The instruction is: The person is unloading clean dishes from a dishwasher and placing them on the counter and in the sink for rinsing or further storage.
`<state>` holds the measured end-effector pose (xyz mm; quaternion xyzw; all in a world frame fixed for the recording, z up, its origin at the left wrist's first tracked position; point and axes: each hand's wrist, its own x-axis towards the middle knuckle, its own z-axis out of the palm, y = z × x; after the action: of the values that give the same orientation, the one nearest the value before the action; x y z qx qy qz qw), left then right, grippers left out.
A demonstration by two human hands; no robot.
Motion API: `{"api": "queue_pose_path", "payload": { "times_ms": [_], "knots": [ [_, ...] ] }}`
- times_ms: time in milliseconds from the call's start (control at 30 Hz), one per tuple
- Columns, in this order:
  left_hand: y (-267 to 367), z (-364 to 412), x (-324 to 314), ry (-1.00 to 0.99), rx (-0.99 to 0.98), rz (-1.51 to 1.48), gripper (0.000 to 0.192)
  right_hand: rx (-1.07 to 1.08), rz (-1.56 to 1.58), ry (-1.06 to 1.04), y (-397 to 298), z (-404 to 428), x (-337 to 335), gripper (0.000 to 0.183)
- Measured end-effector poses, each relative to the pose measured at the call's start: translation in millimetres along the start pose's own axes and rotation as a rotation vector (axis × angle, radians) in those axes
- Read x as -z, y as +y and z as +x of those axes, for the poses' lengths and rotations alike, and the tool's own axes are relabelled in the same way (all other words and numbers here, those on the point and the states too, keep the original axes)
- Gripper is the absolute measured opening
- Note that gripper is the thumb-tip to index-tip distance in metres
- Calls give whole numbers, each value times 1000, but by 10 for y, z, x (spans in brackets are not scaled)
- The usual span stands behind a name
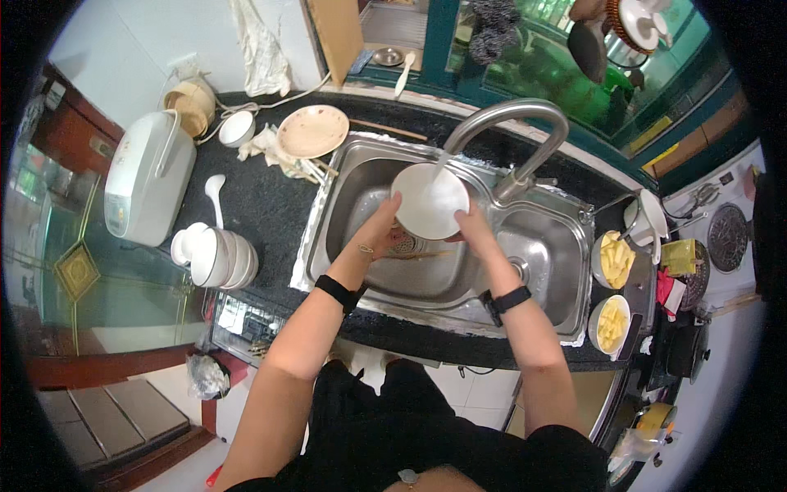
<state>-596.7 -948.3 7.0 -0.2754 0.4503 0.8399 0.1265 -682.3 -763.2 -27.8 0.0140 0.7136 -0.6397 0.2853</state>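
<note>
Both my hands hold a white bowl (430, 206) over the large basin of a stainless steel double sink (424, 283). My left hand (382, 229) grips its left edge, and my right hand (472, 226) grips the right edge. Water runs from the curved metal faucet (510, 111) into the bowl. Below the bowl, partly hidden, the basin's drain strainer (406, 243) shows, with a thin brown stick-like thing (424, 254) near it. The smaller basin (535, 255) lies to the right of my right hand.
Left on the black counter stand stacked white bowls (227, 258), a white ladle (215, 190), a rice cooker (150, 178), a small bowl (237, 128) and a patterned plate (313, 131) beside a crumpled cloth (270, 150). Right of the sink are two bowls of cut yellow pieces (616, 259) and a white pot (644, 215).
</note>
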Motion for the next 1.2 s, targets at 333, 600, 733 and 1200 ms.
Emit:
{"api": "queue_pose_path", "payload": {
  "times_ms": [333,600,733,1200],
  "knots": [
    [260,-1329,911,252,-584,641,30,160,-204,-100,122,273,-512,47],
    [205,-1561,1200,306,-507,377,22,-14,-122,-85,42,172,-579,42],
    [18,-1068,1003,149,-141,161,55,-62,-102,-58,-63,192,-707,38],
    [-39,37,793,76,-138,-2,61,-218,-870,-341,532,380,-160,43]
  ]
}}
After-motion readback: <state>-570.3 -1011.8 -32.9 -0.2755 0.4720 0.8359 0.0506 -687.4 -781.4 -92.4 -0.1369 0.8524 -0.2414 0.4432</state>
